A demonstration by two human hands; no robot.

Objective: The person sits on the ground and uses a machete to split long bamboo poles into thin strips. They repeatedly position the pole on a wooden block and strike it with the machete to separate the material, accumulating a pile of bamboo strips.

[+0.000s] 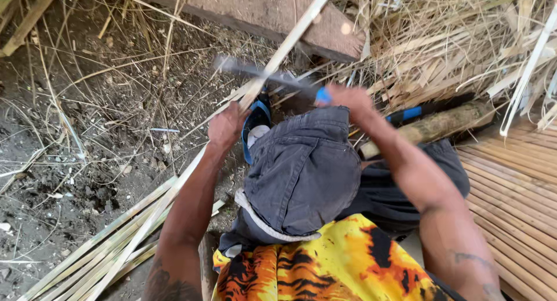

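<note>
Over the knee, one bamboo strip (272,63) runs lower-left to upper-right; left hand (226,127) grip closed on it; right hand (348,101) clenched on one knife (261,73) lying crosswise.

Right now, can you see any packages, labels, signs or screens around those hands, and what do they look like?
None in view.
Left hand: grips a long pale bamboo strip.
Right hand: holds a knife with a blue handle, its blade across the strip.
Ground: dirt, dry straw, more strips.
</note>
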